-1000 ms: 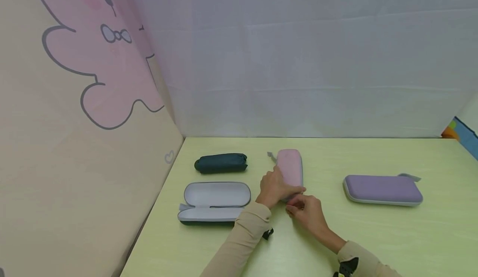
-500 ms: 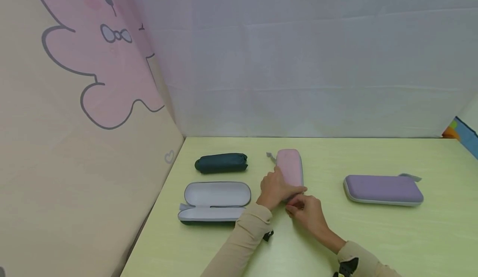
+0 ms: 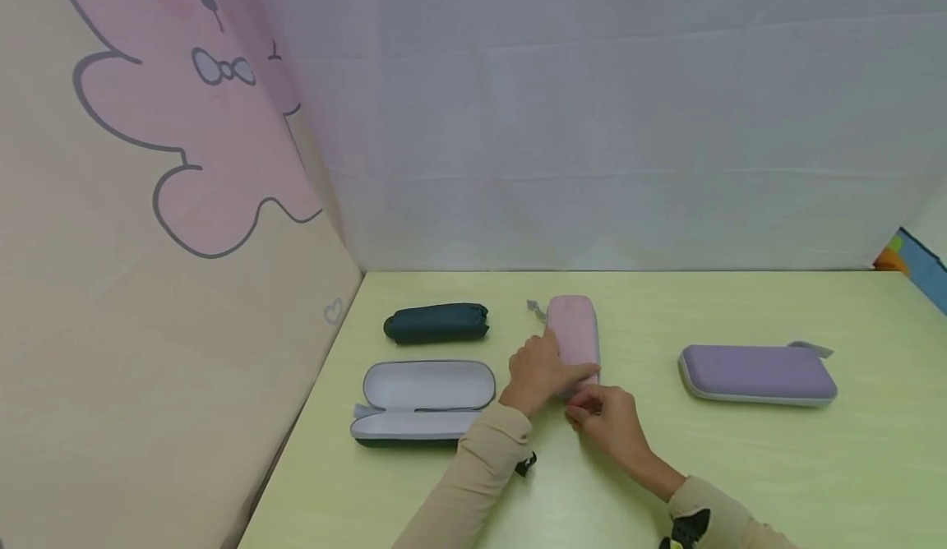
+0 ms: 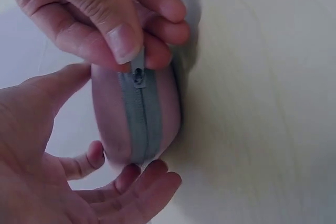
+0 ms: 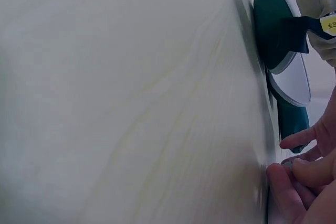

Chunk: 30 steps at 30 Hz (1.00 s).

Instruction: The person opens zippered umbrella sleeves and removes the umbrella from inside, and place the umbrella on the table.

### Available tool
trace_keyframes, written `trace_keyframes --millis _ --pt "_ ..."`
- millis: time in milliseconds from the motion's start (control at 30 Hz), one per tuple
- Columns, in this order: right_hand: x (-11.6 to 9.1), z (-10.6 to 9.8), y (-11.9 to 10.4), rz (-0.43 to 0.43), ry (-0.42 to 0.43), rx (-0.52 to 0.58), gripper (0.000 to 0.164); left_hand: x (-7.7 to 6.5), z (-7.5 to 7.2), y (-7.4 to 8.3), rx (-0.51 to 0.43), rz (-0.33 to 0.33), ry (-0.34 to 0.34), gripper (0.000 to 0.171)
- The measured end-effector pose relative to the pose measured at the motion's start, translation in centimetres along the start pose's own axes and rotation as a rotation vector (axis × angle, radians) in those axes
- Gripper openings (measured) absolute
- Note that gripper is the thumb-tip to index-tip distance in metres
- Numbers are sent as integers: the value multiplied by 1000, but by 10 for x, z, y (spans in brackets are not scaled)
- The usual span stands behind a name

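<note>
A pink zippered case (image 3: 573,327) lies lengthwise on the table in the head view. My left hand (image 3: 534,375) grips its near end from the left, with the thumb across the top. In the left wrist view the grey zip runs down the end of the case, between its two pink halves. There my right hand (image 4: 100,19) pinches the small zipper pull (image 4: 138,72) between thumb and fingers. The head view has the right hand low at the case's near corner, where the pull is hidden by the fingers.
An open dark green case (image 3: 429,386) with a pale lining stands to the left, partly behind the left sleeve. Behind it lies a dark green rolled bundle (image 3: 436,324). A closed purple case (image 3: 758,375) rests on the right of the yellow-green table (image 3: 740,467).
My left hand and its thumb have shifted slightly to the left on the pink case. The right hand stays at the same corner, and the view has moved a little.
</note>
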State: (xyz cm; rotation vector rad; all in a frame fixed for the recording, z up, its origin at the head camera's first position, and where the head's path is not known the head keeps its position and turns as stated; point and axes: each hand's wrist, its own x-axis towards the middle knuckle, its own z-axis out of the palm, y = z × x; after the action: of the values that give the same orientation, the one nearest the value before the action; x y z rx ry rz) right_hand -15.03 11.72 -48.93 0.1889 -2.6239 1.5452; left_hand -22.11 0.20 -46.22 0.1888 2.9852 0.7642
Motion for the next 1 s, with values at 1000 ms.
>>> trace_keyframes --millis 1000 --pt "-5 1 -1 -19 -13 44 13 20 -24 -3 312 590 -287 54"
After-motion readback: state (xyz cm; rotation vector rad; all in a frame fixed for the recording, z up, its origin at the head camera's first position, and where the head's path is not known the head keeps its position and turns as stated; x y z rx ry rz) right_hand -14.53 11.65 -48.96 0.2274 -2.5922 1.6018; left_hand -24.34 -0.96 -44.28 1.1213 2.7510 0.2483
